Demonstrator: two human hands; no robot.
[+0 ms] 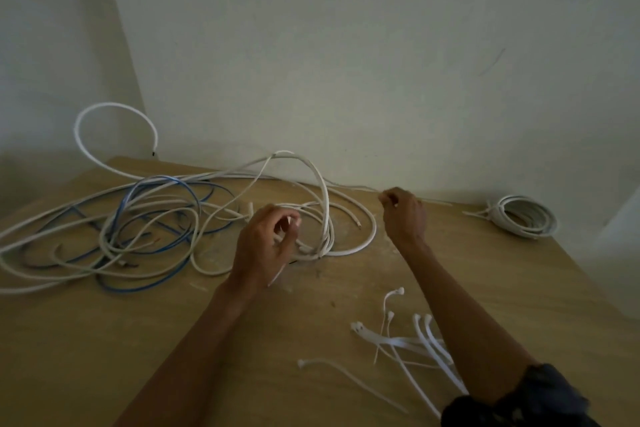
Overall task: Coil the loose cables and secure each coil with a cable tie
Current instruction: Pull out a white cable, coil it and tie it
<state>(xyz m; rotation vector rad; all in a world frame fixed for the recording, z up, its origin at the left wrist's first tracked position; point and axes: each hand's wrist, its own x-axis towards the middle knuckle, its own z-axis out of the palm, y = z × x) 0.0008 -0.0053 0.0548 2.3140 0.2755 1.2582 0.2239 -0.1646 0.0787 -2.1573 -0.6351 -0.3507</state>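
Note:
A white cable (349, 218) lies in loose loops on the wooden table (173, 340). My left hand (266, 246) grips several of its turns as a partial coil, and a thin white strip sticks out below the palm. My right hand (403, 215) pinches a strand of the same white cable near the wall. To the left sprawls a tangle of white cables and a blue cable (166, 191). A finished white coil (526, 218) with a tie on it rests at the far right. Loose white cable ties (398, 340) lie near my right forearm.
The table stands in a corner against pale walls. One stiff white cable loop (104, 107) arches up past the table's far left corner. The table's right edge runs close behind the finished coil.

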